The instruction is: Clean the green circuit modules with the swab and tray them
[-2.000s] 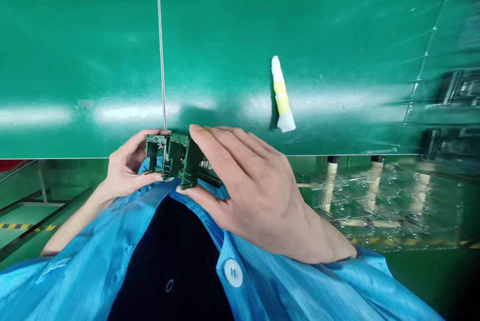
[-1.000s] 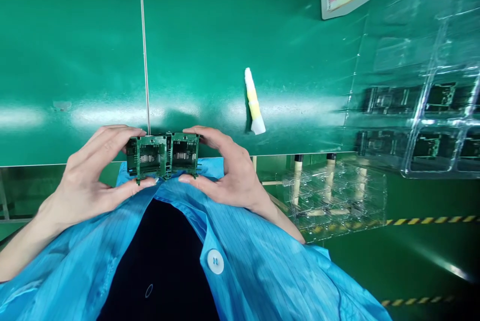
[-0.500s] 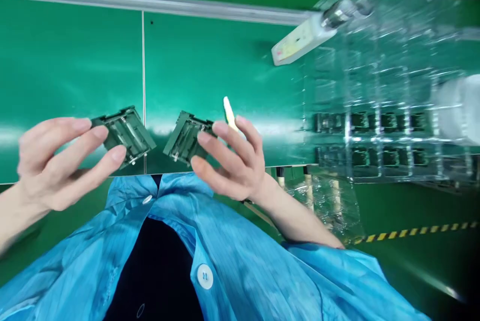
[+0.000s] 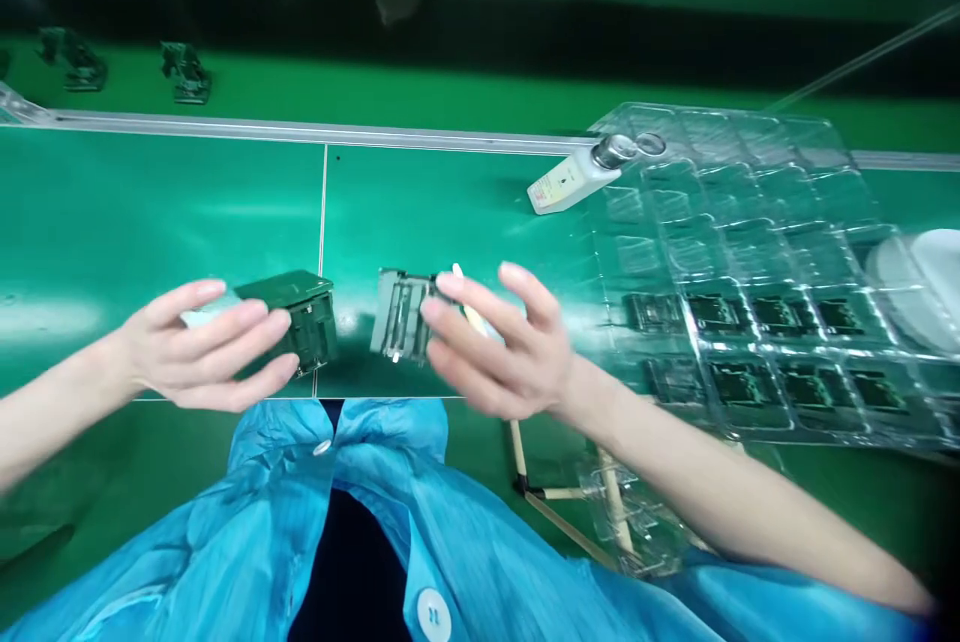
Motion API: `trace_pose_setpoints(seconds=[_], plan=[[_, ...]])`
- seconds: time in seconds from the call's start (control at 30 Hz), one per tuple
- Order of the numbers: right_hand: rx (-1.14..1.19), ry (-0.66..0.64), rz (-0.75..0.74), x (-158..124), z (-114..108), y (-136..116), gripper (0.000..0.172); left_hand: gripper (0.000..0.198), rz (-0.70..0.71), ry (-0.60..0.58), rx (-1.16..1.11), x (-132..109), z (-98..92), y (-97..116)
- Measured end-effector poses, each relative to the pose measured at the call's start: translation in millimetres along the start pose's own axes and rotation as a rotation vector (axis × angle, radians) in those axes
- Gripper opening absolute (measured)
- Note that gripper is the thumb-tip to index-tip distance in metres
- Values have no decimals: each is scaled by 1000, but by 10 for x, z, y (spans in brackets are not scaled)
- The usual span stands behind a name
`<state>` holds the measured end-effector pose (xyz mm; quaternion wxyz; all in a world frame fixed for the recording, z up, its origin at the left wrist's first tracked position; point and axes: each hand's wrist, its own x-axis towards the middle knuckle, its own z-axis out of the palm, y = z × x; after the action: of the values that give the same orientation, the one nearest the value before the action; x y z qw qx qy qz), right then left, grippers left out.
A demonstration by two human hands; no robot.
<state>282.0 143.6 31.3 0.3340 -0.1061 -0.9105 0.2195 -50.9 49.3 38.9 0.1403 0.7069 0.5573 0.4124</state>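
I see a person in a blue smock [image 4: 480, 542] at a green table [image 4: 187, 242], both bare hands over its near edge; the left hand [image 4: 206, 352] has its fingers curled around a boxy green housing [image 4: 296, 290]; the right hand [image 4: 510, 347] grips a second housing [image 4: 405, 314] by its side, the two pieces apart. A white-and-yellow wrapped stick [image 4: 475, 320] is partly hidden behind the right hand; farther back is a white bottle [image 4: 566, 184] with a silver cap [image 4: 613, 151]; near it, a clear compartmented tray [image 4: 750, 187] holds rows of dark green parts [image 4: 739, 384].
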Motion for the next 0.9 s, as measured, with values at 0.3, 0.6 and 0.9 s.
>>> trace_pose_setpoints(seconds=[0.3,0.6,0.9], plan=[[1310,695,962,57,1045,-32,50,49,-788,266,-905,-216,811,482],[1127,637,826,-9,1134,-35,53,58,-734,153,-751,-340,820,303],[-26,-192,283,-220,998,-139,61,45,-25,-272,192,-816,622,-256]])
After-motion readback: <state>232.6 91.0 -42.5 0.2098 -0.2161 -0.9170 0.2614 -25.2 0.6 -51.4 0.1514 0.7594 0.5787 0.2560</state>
